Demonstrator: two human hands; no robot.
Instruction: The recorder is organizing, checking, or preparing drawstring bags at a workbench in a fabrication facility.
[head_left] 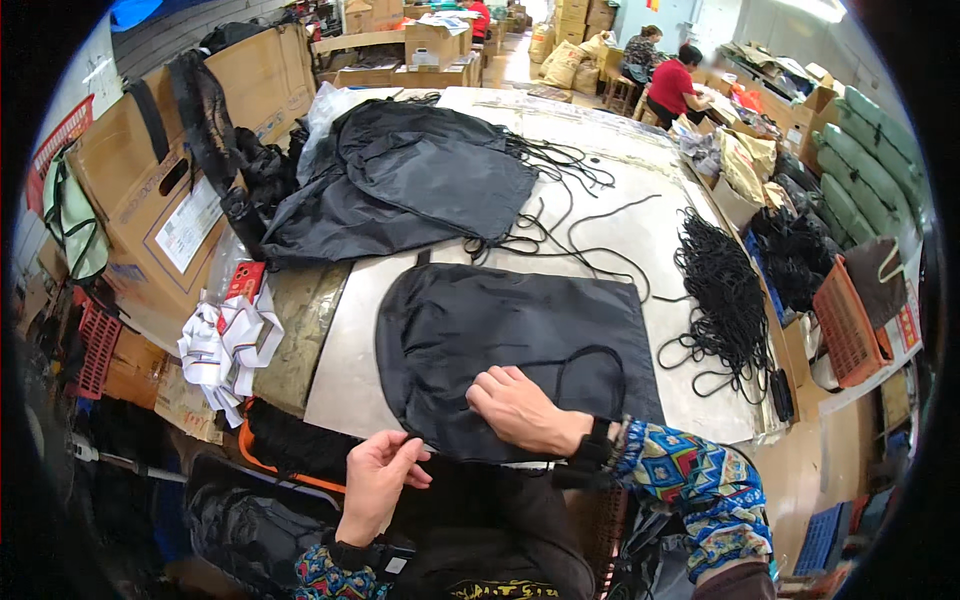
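Head view: the black drawstring bag (500, 330) lies flat on the desk (650, 240), long axis running left-right. Right hand (520, 408) presses flat on its near edge, grip spread wide — left hand (378, 478) pinches the hem at the lower-left corner, just beside it.

Around the flat black drawstring bag (500, 330), bare tabletop (650, 240) lies open beyond its far right corner. A stack of black bags (410, 180) blocks its far side, a black cord bundle (725, 290) its right, white ribbons (228, 345) its left.
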